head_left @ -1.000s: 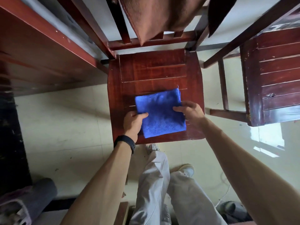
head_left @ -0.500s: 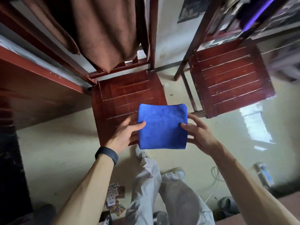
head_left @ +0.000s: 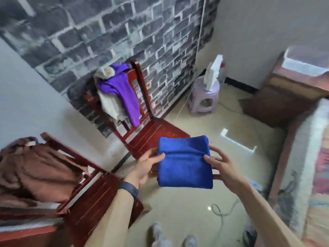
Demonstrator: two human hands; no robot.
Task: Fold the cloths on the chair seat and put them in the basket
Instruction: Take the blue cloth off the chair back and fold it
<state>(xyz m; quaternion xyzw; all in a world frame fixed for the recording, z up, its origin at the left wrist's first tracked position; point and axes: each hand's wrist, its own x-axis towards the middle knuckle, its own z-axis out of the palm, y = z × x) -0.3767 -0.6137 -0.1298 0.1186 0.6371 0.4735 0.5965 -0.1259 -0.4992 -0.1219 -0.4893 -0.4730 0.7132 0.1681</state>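
Observation:
A folded blue cloth (head_left: 185, 163) hangs in the air in front of me, above the floor. My left hand (head_left: 145, 166) holds its left edge, thumb on top and fingers underneath. My right hand (head_left: 219, 165) holds its right edge the same way. The red wooden chair (head_left: 99, 198) it lay on is at the lower left, its seat bare. No basket is in view.
A brown garment (head_left: 33, 168) hangs over the near chair's back. A second red chair (head_left: 153, 136) with purple and white clothes (head_left: 121, 91) stands by the brick-pattern wall. A lilac stool (head_left: 204, 97), a brown box (head_left: 284, 97), a bed edge (head_left: 309, 157) at right, and a cable (head_left: 220, 211) on the floor.
Both hands lifted the folded blue cloth off the chair seat and carried it to the right. My view swung right, from the chair to the room beyond.

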